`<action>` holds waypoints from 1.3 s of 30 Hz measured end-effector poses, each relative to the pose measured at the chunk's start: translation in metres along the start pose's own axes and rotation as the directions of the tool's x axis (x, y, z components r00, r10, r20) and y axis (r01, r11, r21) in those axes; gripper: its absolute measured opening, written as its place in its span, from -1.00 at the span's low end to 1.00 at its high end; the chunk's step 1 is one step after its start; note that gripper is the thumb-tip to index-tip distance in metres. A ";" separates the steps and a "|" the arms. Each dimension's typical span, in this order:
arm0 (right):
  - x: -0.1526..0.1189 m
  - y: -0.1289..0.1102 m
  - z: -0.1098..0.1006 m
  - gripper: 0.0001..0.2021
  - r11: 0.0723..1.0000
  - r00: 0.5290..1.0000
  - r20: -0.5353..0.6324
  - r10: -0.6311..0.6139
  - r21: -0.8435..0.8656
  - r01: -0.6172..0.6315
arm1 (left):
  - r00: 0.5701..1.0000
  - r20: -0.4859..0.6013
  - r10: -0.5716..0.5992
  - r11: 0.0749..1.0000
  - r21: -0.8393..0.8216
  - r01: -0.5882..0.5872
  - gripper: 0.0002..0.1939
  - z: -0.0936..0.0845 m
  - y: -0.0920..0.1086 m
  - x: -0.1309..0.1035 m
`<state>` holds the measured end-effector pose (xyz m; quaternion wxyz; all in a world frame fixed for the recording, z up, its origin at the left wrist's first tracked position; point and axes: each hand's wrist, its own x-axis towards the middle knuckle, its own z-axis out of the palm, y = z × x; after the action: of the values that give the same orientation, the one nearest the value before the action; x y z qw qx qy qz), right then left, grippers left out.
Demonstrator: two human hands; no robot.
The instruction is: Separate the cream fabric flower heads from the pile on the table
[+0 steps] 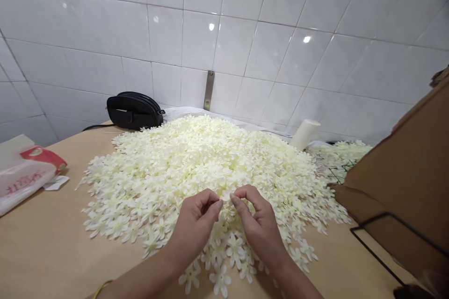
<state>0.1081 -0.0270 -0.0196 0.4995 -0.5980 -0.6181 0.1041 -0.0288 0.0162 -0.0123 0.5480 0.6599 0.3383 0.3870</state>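
Observation:
A large heap of pale yellow-white artificial flowers (210, 149) spreads over the wooden table. Over its front part, my left hand (198, 224) is closed, thumb and index finger pinched together. Just to its right, my right hand (259, 224) makes a similar pinch. The fingertips of both hands face each other with a small gap between them. What either pinch holds is too small to make out against the flowers. Several loose flowers lie below and between my wrists, among them one flower (220, 281) near the table's front edge.
A black bag (135, 110) sits at the back left. A red and white plastic package (28, 173) lies at the far left. A white roll (304, 134) leans behind the heap. On the right stand a brown cardboard box (403, 177) and a black wire frame (379, 217). White tiles line the wall.

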 end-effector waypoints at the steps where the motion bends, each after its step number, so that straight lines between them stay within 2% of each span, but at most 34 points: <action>1: 0.001 0.002 -0.001 -0.82 0.999 1.000 -0.013 -0.013 -0.036 0.012 | 1.000 -0.013 0.007 1.000 0.002 -0.007 -0.75 0.000 0.000 0.000; 8: 0.007 0.022 -0.008 -0.86 0.984 0.979 -0.199 -0.050 -0.178 0.014 | 0.987 -0.151 0.050 0.998 0.051 -0.042 -0.77 -0.013 -0.005 0.010; 14: 0.009 0.031 -0.011 -0.86 0.963 0.957 -0.263 -0.120 -0.264 0.048 | 0.974 -0.212 0.082 0.995 0.078 -0.067 -0.80 -0.020 -0.010 0.019; 20: 0.008 0.036 -0.024 -0.86 0.962 0.941 -0.324 -0.099 -0.271 0.008 | 0.943 -0.199 0.266 0.921 0.342 -0.188 -0.83 -0.018 -0.014 0.018; 23: -0.003 0.024 -0.035 -0.86 0.959 0.954 -0.282 -0.101 -0.282 0.019 | 0.903 -0.183 0.389 0.838 0.476 -0.265 -0.86 -0.019 -0.014 0.018; 25: -0.016 0.009 -0.037 -0.85 0.951 0.971 -0.205 -0.125 -0.302 0.058 | 0.860 -0.174 0.480 0.771 0.551 -0.319 -0.89 -0.021 -0.014 0.018; 27: -0.032 -0.006 -0.033 -0.84 0.934 0.985 -0.098 -0.144 -0.341 0.103 | 0.826 -0.164 0.540 0.717 0.603 -0.349 -0.90 -0.023 -0.013 0.019; 29: -0.049 -0.018 -0.024 -0.83 0.903 0.986 0.008 -0.166 -0.402 0.155 | 0.813 -0.164 0.558 0.692 0.633 -0.348 -0.88 -0.025 -0.014 0.021; 31: -0.063 -0.024 -0.015 -0.82 0.864 0.974 0.105 -0.202 -0.448 0.227 | 0.804 -0.162 0.571 0.675 0.651 -0.348 -0.88 -0.027 -0.015 0.023; 33: -0.072 -0.026 -0.011 -0.79 0.831 0.954 0.173 -0.243 -0.471 0.297 | 0.778 -0.165 0.606 0.653 0.662 -0.368 -0.89 -0.028 -0.018 0.026; 35: -0.076 -0.024 -0.012 -0.76 0.817 0.951 0.171 -0.257 -0.488 0.308 | 0.755 -0.158 0.637 0.634 0.665 -0.395 -0.88 -0.030 -0.021 0.029; 39: -0.074 -0.012 -0.019 -0.77 0.837 0.983 0.046 -0.181 -0.518 0.178 | 0.781 -0.089 0.619 0.592 0.706 -0.389 -0.87 -0.031 -0.027 0.032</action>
<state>0.0988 -0.1015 -0.0376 0.3284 -0.6504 -0.6752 -0.1152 -0.0416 0.0634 -0.0313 0.0835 0.8031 0.3323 0.4876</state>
